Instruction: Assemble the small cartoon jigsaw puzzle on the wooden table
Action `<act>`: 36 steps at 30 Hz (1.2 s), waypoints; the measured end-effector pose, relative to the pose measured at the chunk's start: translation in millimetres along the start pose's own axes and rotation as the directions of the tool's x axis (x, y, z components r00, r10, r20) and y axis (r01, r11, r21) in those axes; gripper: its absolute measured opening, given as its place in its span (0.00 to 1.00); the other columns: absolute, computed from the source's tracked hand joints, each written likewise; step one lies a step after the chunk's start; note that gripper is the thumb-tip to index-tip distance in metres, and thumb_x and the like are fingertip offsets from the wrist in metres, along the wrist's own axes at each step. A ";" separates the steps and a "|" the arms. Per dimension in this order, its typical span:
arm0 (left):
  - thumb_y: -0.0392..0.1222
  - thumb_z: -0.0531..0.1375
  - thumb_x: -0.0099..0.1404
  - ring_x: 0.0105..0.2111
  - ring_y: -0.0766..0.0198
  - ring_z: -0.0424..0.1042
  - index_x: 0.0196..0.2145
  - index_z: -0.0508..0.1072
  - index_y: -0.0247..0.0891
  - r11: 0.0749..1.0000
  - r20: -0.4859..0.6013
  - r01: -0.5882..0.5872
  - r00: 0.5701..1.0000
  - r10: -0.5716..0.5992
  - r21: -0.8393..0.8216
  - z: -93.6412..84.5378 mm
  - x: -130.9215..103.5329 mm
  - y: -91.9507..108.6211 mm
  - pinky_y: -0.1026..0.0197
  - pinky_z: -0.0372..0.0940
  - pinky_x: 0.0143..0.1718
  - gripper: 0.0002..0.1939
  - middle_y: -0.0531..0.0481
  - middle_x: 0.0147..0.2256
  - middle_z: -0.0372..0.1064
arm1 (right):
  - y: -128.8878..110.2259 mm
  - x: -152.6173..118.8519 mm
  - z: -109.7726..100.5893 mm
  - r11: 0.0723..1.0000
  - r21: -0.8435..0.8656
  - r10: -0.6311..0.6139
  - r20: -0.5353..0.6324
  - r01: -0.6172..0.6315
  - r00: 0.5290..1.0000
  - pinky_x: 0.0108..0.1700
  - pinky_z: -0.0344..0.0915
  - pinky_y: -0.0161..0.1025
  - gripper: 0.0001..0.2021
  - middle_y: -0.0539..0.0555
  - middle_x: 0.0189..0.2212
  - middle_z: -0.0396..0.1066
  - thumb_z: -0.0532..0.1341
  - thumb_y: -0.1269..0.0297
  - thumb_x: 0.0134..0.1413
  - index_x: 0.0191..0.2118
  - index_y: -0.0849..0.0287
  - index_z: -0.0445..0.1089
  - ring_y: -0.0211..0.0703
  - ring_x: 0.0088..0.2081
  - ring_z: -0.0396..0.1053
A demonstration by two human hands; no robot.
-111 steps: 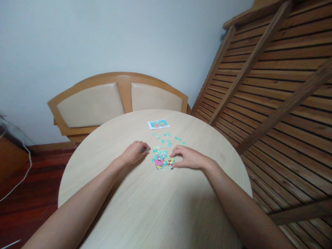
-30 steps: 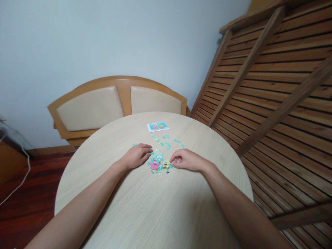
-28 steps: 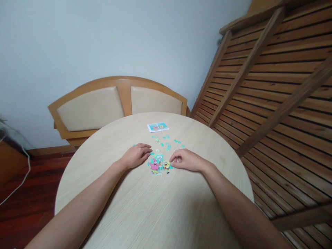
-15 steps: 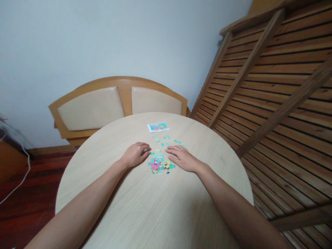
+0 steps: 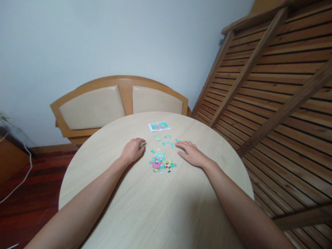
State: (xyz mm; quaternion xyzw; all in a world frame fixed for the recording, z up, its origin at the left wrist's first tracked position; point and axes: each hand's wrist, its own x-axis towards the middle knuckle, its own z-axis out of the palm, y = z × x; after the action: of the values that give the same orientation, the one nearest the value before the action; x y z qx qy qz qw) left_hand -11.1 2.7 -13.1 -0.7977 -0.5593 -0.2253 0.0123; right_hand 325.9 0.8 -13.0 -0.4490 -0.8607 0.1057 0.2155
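A partly joined jigsaw puzzle with a pink starfish figure, a yellow sponge figure and a pale figure between them lies flat on the round table. To its upper left is my left hand, fingers bent toward the thumb; a small teal puzzle piece shows at the thumb tip. My right hand rests up and right of the puzzle, fingers stretched and thumb apart, its fingertips beside loose teal puzzle pieces. Whatever lies beneath that palm is hidden.
Beyond the loose pieces lies a picture card with the same cartoon figures. The pale round table meets a padded wooden headboard at the back. Wooden slats lean on the right; a white cable hangs left.
Both hands have drawn apart: my left hand has moved left, my right hand right, off the puzzle's edge. More loose teal pieces show between them.
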 end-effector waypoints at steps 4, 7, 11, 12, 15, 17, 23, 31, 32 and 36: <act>0.44 0.54 0.68 0.49 0.50 0.73 0.50 0.74 0.36 1.000 0.036 -0.003 0.999 0.004 -0.025 1.5 1.9 -8.8 0.51 0.67 0.52 0.17 0.41 0.48 0.76 | 25.8 -4.6 -15.8 0.997 0.021 0.081 -0.041 -0.080 0.996 0.61 0.58 0.54 0.24 0.62 0.56 0.70 0.65 0.57 0.55 0.57 0.58 0.71 0.56 0.57 0.65; 0.44 0.54 0.69 0.49 0.51 0.73 0.51 0.74 0.37 0.999 0.041 -0.027 0.999 0.028 -0.026 7.0 4.5 -11.8 0.51 0.67 0.52 0.17 0.41 0.48 0.76 | 37.8 -7.5 -24.6 0.983 0.120 0.138 0.004 -0.137 0.990 0.57 0.63 0.50 0.21 0.62 0.50 0.74 0.67 0.58 0.53 0.51 0.60 0.75 0.54 0.51 0.70; 0.44 0.52 0.70 0.47 0.52 0.73 0.48 0.76 0.38 0.996 0.017 -0.089 0.996 0.089 -0.021 10.6 6.9 -9.7 0.51 0.67 0.52 0.17 0.42 0.48 0.76 | 42.3 -8.4 -24.7 0.957 0.232 0.170 0.028 -0.172 0.985 0.51 0.67 0.45 0.13 0.59 0.44 0.77 0.66 0.59 0.54 0.43 0.60 0.79 0.49 0.44 0.73; 0.45 0.52 0.71 0.47 0.52 0.73 0.47 0.77 0.38 0.995 0.015 -0.101 0.995 0.101 -0.015 10.4 7.2 -8.5 0.51 0.67 0.52 0.17 0.42 0.47 0.76 | 42.2 -8.1 -23.5 0.953 0.248 0.172 0.026 -0.173 0.985 0.51 0.67 0.45 0.12 0.59 0.43 0.77 0.66 0.59 0.54 0.42 0.61 0.79 0.48 0.44 0.73; 0.47 0.50 0.72 0.45 0.53 0.74 0.43 0.79 0.39 0.993 0.010 -0.122 0.993 0.122 0.008 9.1 7.1 -5.0 0.52 0.67 0.51 0.18 0.44 0.46 0.76 | 41.5 -7.6 -21.2 0.942 0.285 0.178 0.030 -0.179 0.984 0.52 0.67 0.45 0.11 0.59 0.42 0.78 0.65 0.60 0.55 0.40 0.60 0.79 0.48 0.44 0.73; 0.48 0.50 0.72 0.44 0.53 0.74 0.41 0.79 0.39 0.991 0.007 -0.132 0.991 0.132 0.016 8.5 6.6 -3.1 0.51 0.68 0.50 0.19 0.44 0.45 0.77 | 41.1 -8.4 -22.5 0.933 0.308 0.181 0.037 -0.183 0.983 0.53 0.67 0.46 0.11 0.58 0.43 0.78 0.63 0.60 0.56 0.41 0.59 0.79 0.49 0.45 0.74; 0.45 0.54 0.70 0.41 0.55 0.74 0.39 0.79 0.40 0.990 0.019 -0.138 0.990 0.137 0.041 7.9 5.7 1.0 0.54 0.68 0.46 0.13 0.45 0.41 0.77 | 42.2 -18.0 -39.1 0.901 0.296 0.285 0.144 -0.316 0.948 0.45 0.68 0.44 0.19 0.58 0.37 0.78 0.66 0.53 0.51 0.43 0.62 0.79 0.48 0.39 0.73; 0.44 0.54 0.72 0.41 0.53 0.74 0.40 0.78 0.40 0.991 0.008 -0.120 0.993 0.120 0.057 9.1 7.9 -1.4 0.54 0.68 0.44 0.13 0.45 0.40 0.77 | 44.2 -21.3 -44.4 0.931 0.212 0.255 0.201 -0.296 0.946 0.41 0.64 0.41 0.18 0.56 0.35 0.75 0.69 0.54 0.45 0.39 0.62 0.78 0.46 0.37 0.69; 0.44 0.54 0.72 0.41 0.53 0.74 0.39 0.78 0.40 0.991 0.004 -0.115 0.993 0.115 0.061 8.4 7.7 -0.3 0.54 0.68 0.44 0.13 0.45 0.40 0.77 | 43.1 -20.7 -43.5 0.932 0.205 0.258 0.199 -0.298 0.945 0.40 0.64 0.40 0.17 0.56 0.34 0.75 0.69 0.54 0.45 0.38 0.62 0.78 0.46 0.36 0.69; 0.46 0.50 0.75 0.42 0.55 0.73 0.40 0.77 0.38 0.985 -0.023 -0.172 0.985 0.172 0.013 3.2 5.1 10.2 0.53 0.67 0.47 0.17 0.44 0.40 0.76 | 31.8 -16.2 -38.0 0.940 0.217 0.231 0.163 -0.263 0.959 0.39 0.64 0.40 0.15 0.55 0.33 0.74 0.68 0.55 0.48 0.37 0.61 0.77 0.45 0.34 0.68</act>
State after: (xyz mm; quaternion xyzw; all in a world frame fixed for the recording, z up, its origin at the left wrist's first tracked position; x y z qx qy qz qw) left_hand 0.6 4.3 -11.8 -0.8402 -0.4893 -0.2296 0.0428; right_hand 375.0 5.4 4.2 -0.5166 -0.7912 0.2638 0.1936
